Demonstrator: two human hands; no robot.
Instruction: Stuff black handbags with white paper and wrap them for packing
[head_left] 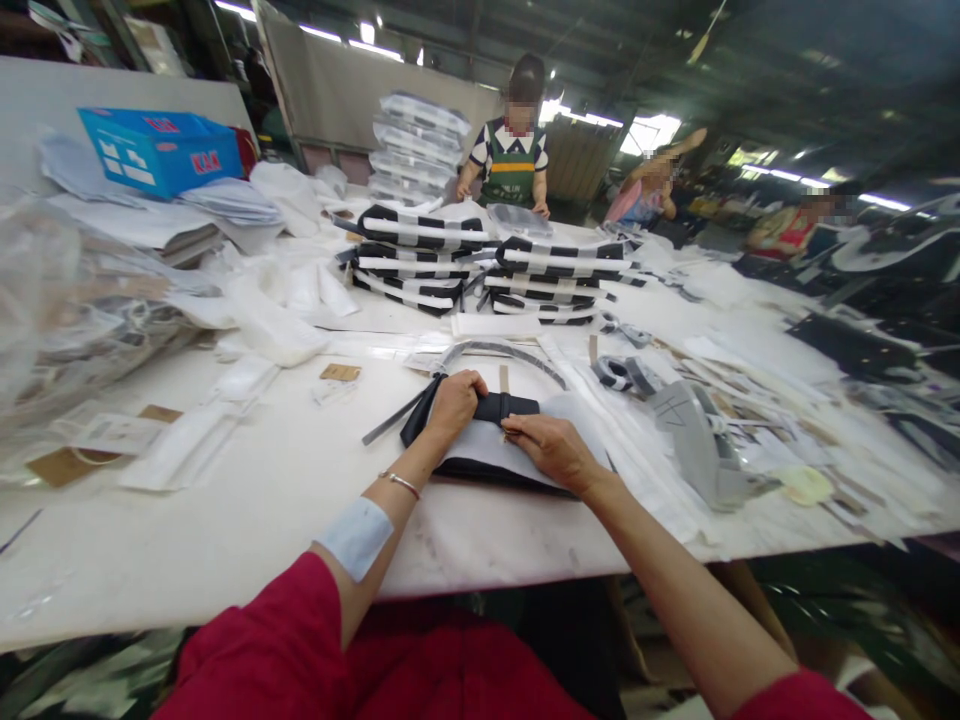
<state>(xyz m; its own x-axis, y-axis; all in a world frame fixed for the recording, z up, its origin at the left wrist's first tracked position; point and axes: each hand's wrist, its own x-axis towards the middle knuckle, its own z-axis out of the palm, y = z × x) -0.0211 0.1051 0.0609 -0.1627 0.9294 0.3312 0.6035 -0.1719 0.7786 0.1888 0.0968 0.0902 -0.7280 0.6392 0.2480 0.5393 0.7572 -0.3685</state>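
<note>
A black bag [514,406] lies on the table in front of me, with white sheet paper [474,444] over part of it. A dark grey strap [517,348] curves behind the bag, and one strap end sticks out to the left. My left hand [456,402] is closed on the bag's upper left part, its fingertips hidden from view. My right hand [551,446] is pinched at the front middle, by a small brownish metallic piece. Just behind the fingers, a tan strip [504,379] stands up from the bag.
Stacks of wrapped black bags [420,232] lie farther back. To the right are a grey tape dispenser [690,440] and scattered strips. Plastic and paper fill the left, below a blue box [161,150]. A co-worker [513,160] stands across the table; others work farther right.
</note>
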